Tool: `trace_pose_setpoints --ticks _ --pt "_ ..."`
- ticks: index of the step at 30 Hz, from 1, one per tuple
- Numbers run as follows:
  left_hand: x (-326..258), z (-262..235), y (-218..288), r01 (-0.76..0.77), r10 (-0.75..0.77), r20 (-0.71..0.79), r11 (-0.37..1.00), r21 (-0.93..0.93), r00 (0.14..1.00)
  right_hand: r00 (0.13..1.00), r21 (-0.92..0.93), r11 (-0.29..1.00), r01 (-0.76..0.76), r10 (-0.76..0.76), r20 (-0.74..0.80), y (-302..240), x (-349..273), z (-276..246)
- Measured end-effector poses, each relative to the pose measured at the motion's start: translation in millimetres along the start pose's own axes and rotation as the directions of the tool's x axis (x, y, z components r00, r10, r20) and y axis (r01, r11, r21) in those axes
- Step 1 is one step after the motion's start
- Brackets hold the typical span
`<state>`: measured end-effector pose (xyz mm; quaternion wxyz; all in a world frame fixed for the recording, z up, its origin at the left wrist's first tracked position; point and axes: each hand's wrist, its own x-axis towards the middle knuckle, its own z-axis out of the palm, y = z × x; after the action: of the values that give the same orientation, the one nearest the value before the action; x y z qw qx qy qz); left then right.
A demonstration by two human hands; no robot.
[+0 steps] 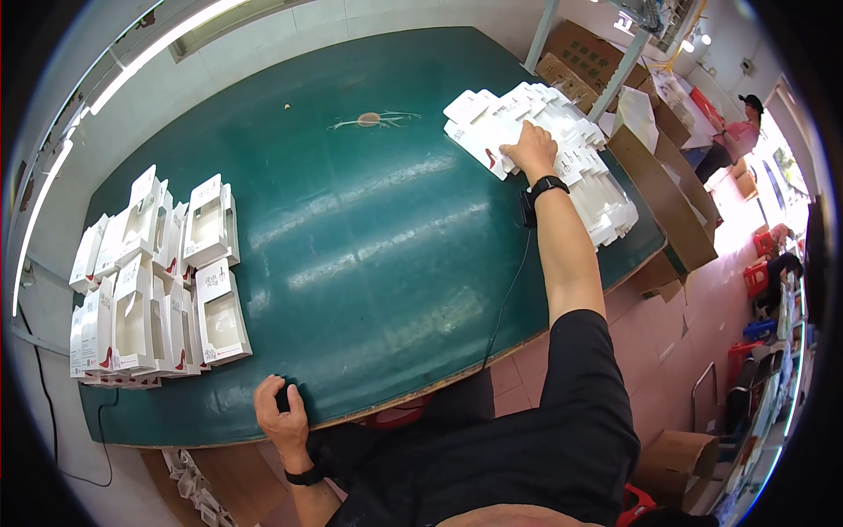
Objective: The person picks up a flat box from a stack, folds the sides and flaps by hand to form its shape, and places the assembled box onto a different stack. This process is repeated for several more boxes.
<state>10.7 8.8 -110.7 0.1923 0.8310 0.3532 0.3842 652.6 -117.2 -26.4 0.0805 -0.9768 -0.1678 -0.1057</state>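
Note:
My right hand (pixel 533 154) reaches to the far right of the table and rests on a spread pile of flat white cartons (pixel 597 193). Its bent fingers grip the top carton (pixel 474 145), which carries a red high-heeled shoe picture. My left hand (pixel 283 417) is over the front edge of the table, its fingers curved and the thumb apart from them. A dark patch shows between them that I cannot make out. Left of it stand rows of folded white boxes with window openings (pixel 224 316), some stacked on others.
The green table (pixel 378 228) has a worn spot (pixel 369 119) at the back. A black cable (pixel 505 307) runs from my right wrist over the front edge. Open brown cardboard boxes (pixel 654 189) stand beyond the right edge. Another person (pixel 733 140) is at the far right.

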Motion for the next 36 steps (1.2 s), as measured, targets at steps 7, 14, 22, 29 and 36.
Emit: trace_pose_setpoints --ticks 7,14,22,29,36 --pt "1 -1 0 0.008 -0.008 0.009 1.000 -0.003 1.000 0.999 0.024 0.999 -0.039 0.039 -0.012 9 -4 6" --pt "-2 0 -1 0.014 -0.013 0.016 1.000 -0.013 1.000 0.969 0.447 0.883 0.145 -0.034 -0.246 26 -23 20" --pt "0 2 -5 -0.022 0.024 0.037 0.998 -0.051 0.999 0.985 0.965 0.257 0.047 -0.170 -0.003 0 -158 -11" --pt "2 3 19 -0.125 0.132 0.082 0.988 -0.093 0.988 0.868 0.940 -0.109 -0.324 -0.428 0.250 -45 -293 -40" --pt "7 14 69 -0.439 0.446 0.077 0.894 -0.089 0.892 0.777 0.889 -0.169 -0.426 -0.571 0.264 -84 -370 -55"
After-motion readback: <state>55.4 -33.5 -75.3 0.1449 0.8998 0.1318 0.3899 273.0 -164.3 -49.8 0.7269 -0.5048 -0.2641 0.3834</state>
